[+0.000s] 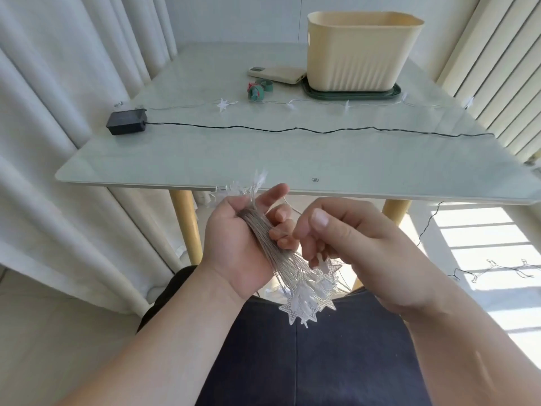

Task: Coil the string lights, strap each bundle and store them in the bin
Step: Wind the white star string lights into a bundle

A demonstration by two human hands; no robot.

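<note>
My left hand grips a thick coil of clear star string lights below the table's front edge; white stars hang from the coil's lower end over my lap. My right hand pinches the wire beside the coil, its fingers curled. More star lights lie strung across the table. A black battery box with a dark wire sits at the left. Green straps lie mid-table. The cream bin stands at the back right on a green lid.
A cream power bank lies left of the bin. The glass table has yellow legs. Curtains hang on the left, blinds on the right. Dark string lights trail on the sunlit floor at the right.
</note>
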